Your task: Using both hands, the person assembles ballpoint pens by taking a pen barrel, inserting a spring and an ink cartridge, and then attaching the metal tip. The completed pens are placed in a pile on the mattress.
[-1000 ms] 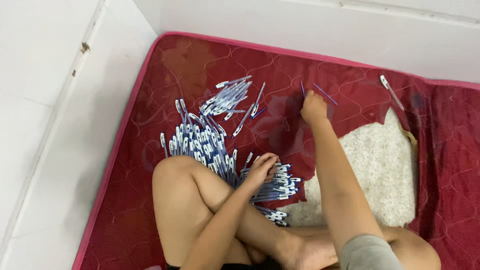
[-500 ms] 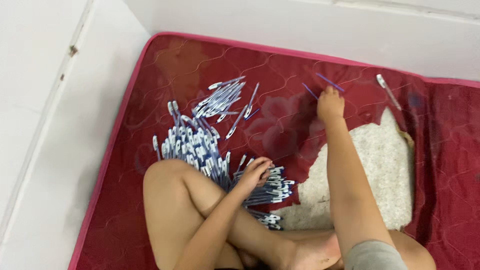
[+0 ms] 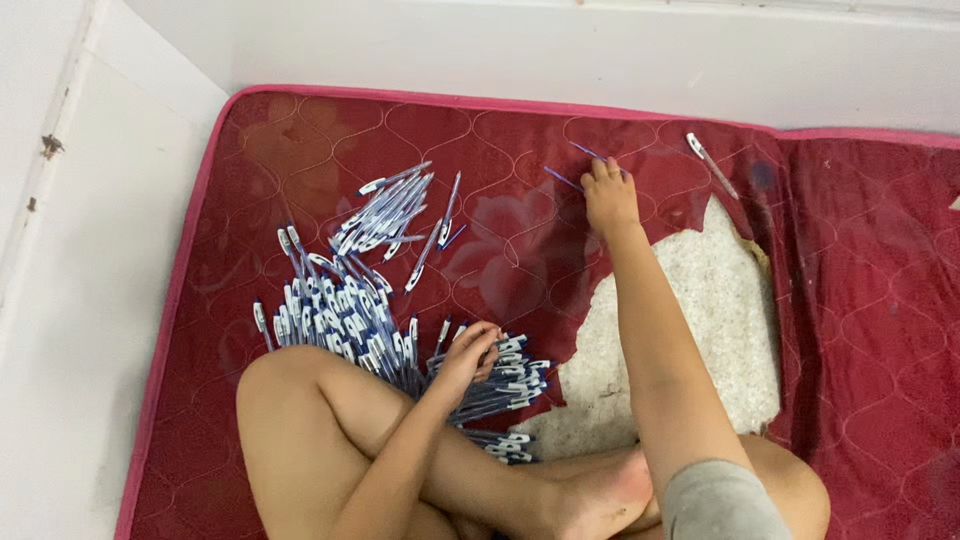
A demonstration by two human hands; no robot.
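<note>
I sit cross-legged on a red quilted mattress [image 3: 300,140]. My left hand [image 3: 468,352] rests with curled fingers on a bundle of blue-and-white pens [image 3: 505,385] beside my knee. A bigger heap of the same pens [image 3: 335,320] spreads to its left, and another cluster [image 3: 390,210] lies farther away. My right hand [image 3: 610,198] is stretched out far ahead, its fingertips touching a thin blue refill [image 3: 588,152]. A second refill [image 3: 560,178] lies just left of that hand. Whether the fingers pinch the refill is unclear.
One white-and-blue pen [image 3: 712,165] lies alone to the right of my right hand. A torn patch of pale foam [image 3: 700,320] shows through the mattress cover. White wall [image 3: 500,50] borders the far side, and white floor [image 3: 80,350] lies to the left.
My right hand has stayed by the thin blue refills, shifting slightly among them. The left hand remains on the pen bundle. The view has shifted a little.
</note>
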